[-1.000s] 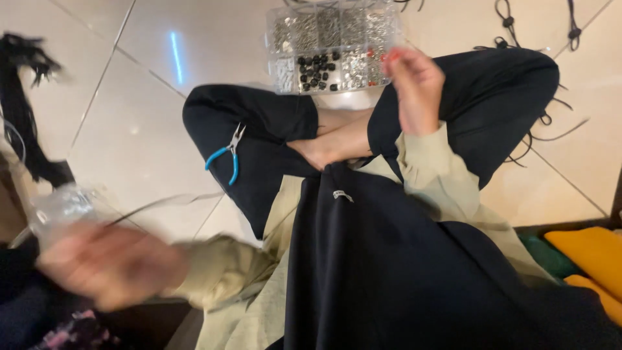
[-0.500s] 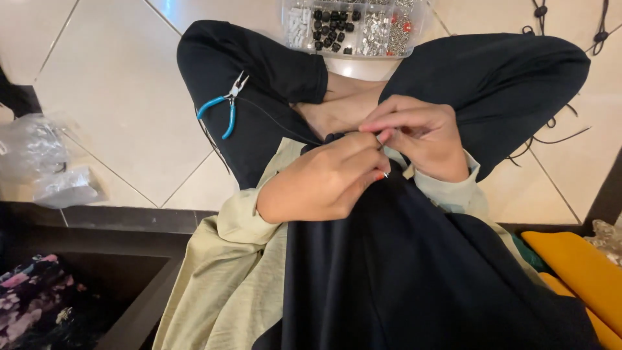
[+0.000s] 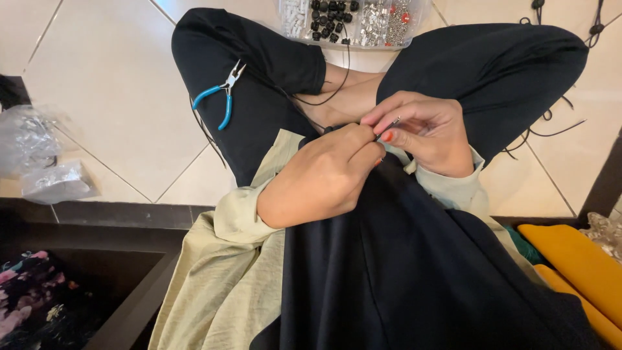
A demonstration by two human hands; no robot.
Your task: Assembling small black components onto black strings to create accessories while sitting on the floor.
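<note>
While both hands meet over the lap, I note the left hand (image 3: pixel 324 172) curled, fingers pinching a thin black cord (image 3: pixel 337 78) end, and the right hand (image 3: pixel 424 133) gripping a small silver metal piece (image 3: pixel 393 122) between thumb and forefinger. By my judgement, fitting the piece onto the cord is under way, not finished. Blue-handled pliers (image 3: pixel 220 97) lie untouched on the left knee. Clear plastic compartment box of beads and findings (image 3: pixel 353 19) sits on the tiled floor (image 3: pixel 110 97) ahead.

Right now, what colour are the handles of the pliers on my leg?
Bright blue handles on the pliers, seen in the head view.
</note>
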